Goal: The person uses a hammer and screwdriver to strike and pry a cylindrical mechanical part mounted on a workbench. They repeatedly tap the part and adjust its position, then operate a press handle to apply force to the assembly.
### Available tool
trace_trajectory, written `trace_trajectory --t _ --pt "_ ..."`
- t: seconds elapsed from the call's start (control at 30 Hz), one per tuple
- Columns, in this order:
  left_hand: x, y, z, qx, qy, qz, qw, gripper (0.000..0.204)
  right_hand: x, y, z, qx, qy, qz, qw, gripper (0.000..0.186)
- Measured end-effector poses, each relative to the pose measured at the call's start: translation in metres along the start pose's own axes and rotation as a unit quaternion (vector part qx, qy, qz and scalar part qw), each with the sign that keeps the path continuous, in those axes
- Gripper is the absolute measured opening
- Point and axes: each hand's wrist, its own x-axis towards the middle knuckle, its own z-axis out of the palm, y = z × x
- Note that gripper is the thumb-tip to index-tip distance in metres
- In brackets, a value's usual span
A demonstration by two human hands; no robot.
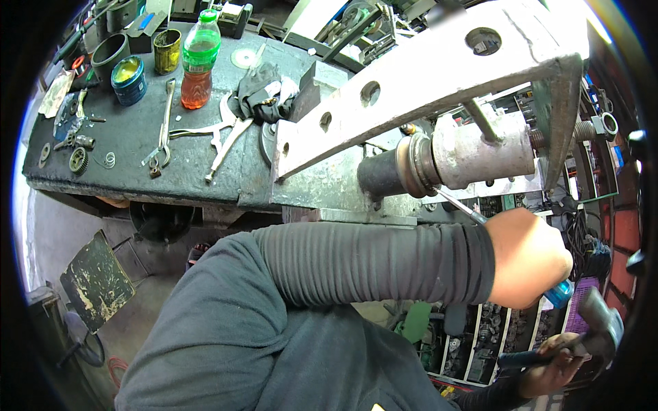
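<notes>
Blue-handled steel screwdriver (474, 214) fills our closed left hand (529, 257), tip at the near edge of the brownish round metal collar (413, 166), right of centre; we should seat it squarely while our right hand (556, 370) grips the dark-headed metal hammer (603, 327).

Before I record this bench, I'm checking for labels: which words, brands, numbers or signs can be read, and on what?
No text reads clearly.
Bottle with a green cap: any print is too small to read.
Blue tin: any marking is too small and blurred.
Blue-handled tool: none can be made out.
Hammer: none can be made out.
</notes>
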Motion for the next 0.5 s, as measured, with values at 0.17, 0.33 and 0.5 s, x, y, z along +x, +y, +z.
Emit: trace_trajectory --t 0.17,0.33,0.5 --pt "-0.003 0.003 -0.003 -0.022 0.009 0.002 1.0 0.011 0.013 -0.011 -0.065 0.147 -0.073 -0.022 0.986 0.03" --pt "-0.002 0.002 0.001 -0.013 0.009 0.008 1.0 0.012 0.002 -0.003 -0.025 0.145 0.0 0.002 0.989 0.026" --pt "-0.002 0.001 0.0 -0.004 0.011 0.001 1.0 0.012 0.004 -0.007 -0.031 0.07 0.043 -0.069 0.994 0.029"
